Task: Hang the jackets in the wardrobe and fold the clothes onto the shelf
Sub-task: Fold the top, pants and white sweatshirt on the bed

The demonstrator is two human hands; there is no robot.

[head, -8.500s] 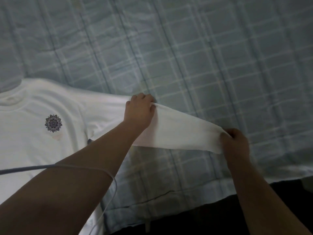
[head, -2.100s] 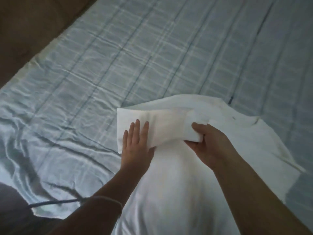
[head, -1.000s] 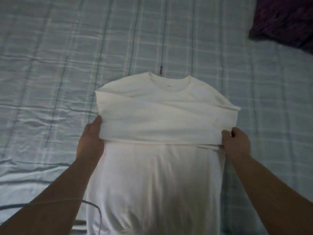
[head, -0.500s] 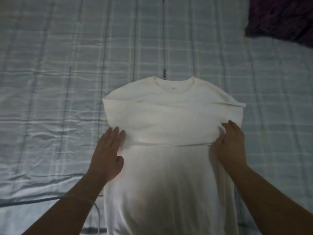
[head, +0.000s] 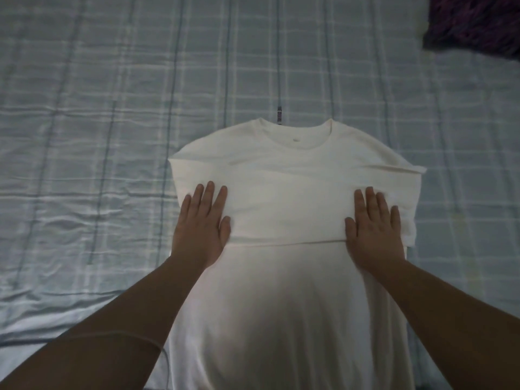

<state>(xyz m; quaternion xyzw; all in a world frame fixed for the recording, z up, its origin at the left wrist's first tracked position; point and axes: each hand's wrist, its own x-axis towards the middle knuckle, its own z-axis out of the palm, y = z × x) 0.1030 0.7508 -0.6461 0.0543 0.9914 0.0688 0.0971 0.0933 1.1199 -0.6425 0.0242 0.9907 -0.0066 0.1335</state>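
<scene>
A white T-shirt [head: 295, 170] is being pressed flat on a pale blue checked bedsheet [head: 98, 122], its round neckline lying towards the far side and its lower body running down to the near edge of the view; a band of its own cloth is lying folded across the chest, ending in a straight horizontal edge about midway down the garment. The left hand [head: 201, 223] is being laid palm down on the left end of that band, fingers straight and close together, thumb out to the side; nothing is being gripped or pinched by it (the cloth is only being touched from above). The right hand [head: 374, 229] is being laid likewise on the right end of the band, fingers straight and slightly spread, no fabric being curled round. The two hands are being held well apart, each near one side edge of the shirt. A thin pale cable [head: 157, 344] is being draped across the left forearm; a dark purple fabric [head: 475, 23] is lying at the far right corner, well apart from the shirt, though what it is cannot be told.
</scene>
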